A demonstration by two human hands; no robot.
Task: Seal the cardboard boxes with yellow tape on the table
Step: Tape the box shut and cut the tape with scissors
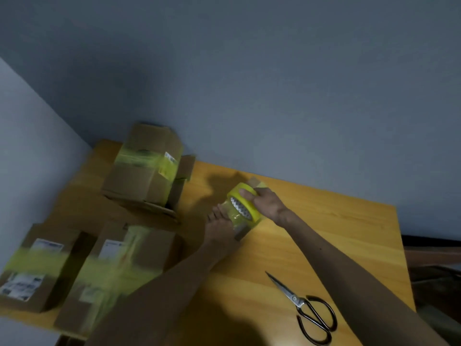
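Two hands meet on one small box (240, 233) in the middle of the picture. It lies on the table (324, 221). Its long side runs from the top of the picture toward the bottom, and the low end leans a little to the left. Only its two brown ends show, one above the hands and one below. Shiny yellow tape covers the part in between.

The right hand (267, 203) comes in from the lower right and grips the tape roll (245, 204), with its thumb on the yellow rim. The roll sits on top of the small box and touches it. The left hand (219, 228) comes up from the bottom and holds the left side of the small box, just beside the roll. So the hands are close together, with the small box between them.

I think the tape goes across the short way. The next move likely needs the right hand to pull the roll around while the left hand keeps the small box from turning.

The scissors (306, 305) lie at the lower right, well apart from both hands and nearer the right arm.

The far box (147, 168), the left box (37, 265) and the middle box (119, 265) sit at the left. They are blurry, but each shows a yellow band.
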